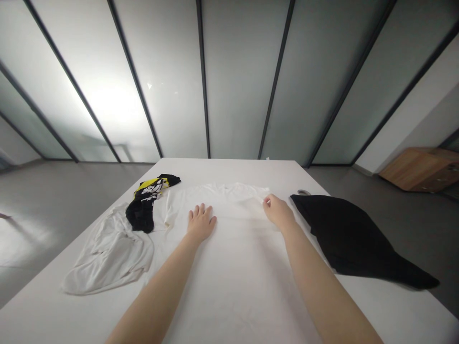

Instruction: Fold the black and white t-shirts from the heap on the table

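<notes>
A white T-shirt lies spread out on the white table in front of me. My left hand rests flat on it, fingers stretched out and slightly apart. My right hand is over the shirt's right sleeve area, its fingers curled and pinching a fold of the white fabric.
A crumpled white garment lies at the left, with a black and yellow garment beside it. A black garment lies at the right. A small round grommet sits in the tabletop. A wooden cabinet stands far right.
</notes>
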The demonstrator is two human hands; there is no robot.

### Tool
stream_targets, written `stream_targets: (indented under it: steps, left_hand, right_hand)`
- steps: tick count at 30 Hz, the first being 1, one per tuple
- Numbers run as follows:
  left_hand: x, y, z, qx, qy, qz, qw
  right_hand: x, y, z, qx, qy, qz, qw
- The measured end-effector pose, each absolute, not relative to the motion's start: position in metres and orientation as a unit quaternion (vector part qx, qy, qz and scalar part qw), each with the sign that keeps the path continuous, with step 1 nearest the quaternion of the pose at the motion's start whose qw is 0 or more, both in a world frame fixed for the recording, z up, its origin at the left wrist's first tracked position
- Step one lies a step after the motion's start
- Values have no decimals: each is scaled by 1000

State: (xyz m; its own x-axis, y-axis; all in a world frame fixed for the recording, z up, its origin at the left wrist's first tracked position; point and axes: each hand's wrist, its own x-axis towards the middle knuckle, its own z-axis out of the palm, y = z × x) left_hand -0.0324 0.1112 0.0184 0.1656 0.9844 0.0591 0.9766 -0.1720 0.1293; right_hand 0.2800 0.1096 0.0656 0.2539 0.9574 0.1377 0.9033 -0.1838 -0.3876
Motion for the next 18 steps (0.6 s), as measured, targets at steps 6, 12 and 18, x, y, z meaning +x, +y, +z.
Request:
stream_targets:
  steps: [6,12,18]
  left_hand:
    - [-33,113,15,763,642,71,28]
    - [-34,112,16,764,641,67,25]
    - [-33,113,14,763,642,69,24]
  right_hand:
    - [266,112,43,-718,-609,255,221]
    - [279,121,33,-698,-648,165,257]
    - [284,120,4,-716,-661,93,203]
